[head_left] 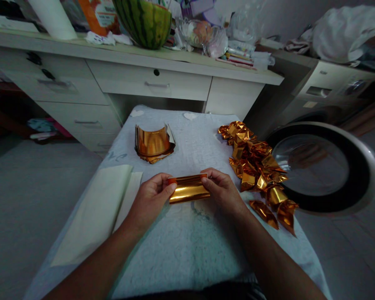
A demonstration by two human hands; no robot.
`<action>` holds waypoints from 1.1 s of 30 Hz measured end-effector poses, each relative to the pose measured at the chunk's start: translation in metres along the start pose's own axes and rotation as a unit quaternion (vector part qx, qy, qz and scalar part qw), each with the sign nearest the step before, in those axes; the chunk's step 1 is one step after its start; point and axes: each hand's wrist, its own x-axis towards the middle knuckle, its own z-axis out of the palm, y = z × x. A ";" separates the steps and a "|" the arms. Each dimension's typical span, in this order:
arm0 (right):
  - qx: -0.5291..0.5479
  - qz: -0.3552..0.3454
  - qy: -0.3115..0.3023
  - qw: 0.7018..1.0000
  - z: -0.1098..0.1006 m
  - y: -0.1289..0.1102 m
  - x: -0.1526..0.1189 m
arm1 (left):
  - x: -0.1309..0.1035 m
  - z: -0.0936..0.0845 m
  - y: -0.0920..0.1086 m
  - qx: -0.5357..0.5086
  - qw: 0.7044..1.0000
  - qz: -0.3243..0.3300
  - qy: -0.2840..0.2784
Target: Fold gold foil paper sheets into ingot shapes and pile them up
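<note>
Between my two hands, above the cloth-covered table, is a strip of shiny gold foil paper [190, 190], its upper edge pinched at both ends. My left hand [153, 200] grips the left end between thumb and fingers, and my right hand [223, 191] grips the right end in the same way. The foil curves toward me below the thumbs. Beyond my left hand stands a curved stack of gold foil sheets [153, 142]. A heap of folded gold foil pieces [253, 156] lies to the right of my right hand.
Pale paper sheets [96, 208] lie on the left of the light blue tablecloth [181, 246]. Behind stands a white desk [150, 79] with a cut watermelon [146, 23] and plastic bags on top. At the right a washing machine door [325, 166] hangs open beside the table.
</note>
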 end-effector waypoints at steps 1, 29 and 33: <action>0.005 0.002 0.002 1.000 0.000 0.000 0.000 | 0.000 0.000 0.000 0.001 1.000 0.000 0.000; -0.096 -0.037 0.036 0.994 -0.001 0.001 0.000 | -0.003 -0.001 0.004 0.004 1.000 0.003 0.006; -0.101 -0.046 0.037 0.993 -0.001 0.001 0.000 | -0.003 -0.001 0.002 0.004 1.000 0.006 0.010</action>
